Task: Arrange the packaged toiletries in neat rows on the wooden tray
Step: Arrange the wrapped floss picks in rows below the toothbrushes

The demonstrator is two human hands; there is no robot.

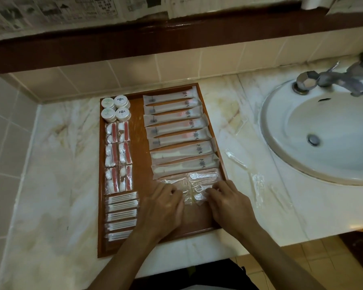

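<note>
A wooden tray (142, 143) lies on the marble counter. Its right side holds a column of several long toothbrush packets (174, 120). Down the left side sit round white soap packs (115, 108), red-and-white sachets (118, 155) and cotton bud packets (122, 216). Below the toothbrush packets lie clear plastic packets (199, 181). My left hand (164, 206) and my right hand (226, 200) rest on the tray's lower right, fingers curled down onto these clear packets, pinching at their edges.
A white sink (323, 132) with a metal tap (331, 80) is set in the counter at the right. Loose clear plastic packets (258, 183) lie on the marble between tray and sink. A tiled wall rises behind; the counter's front edge is close to me.
</note>
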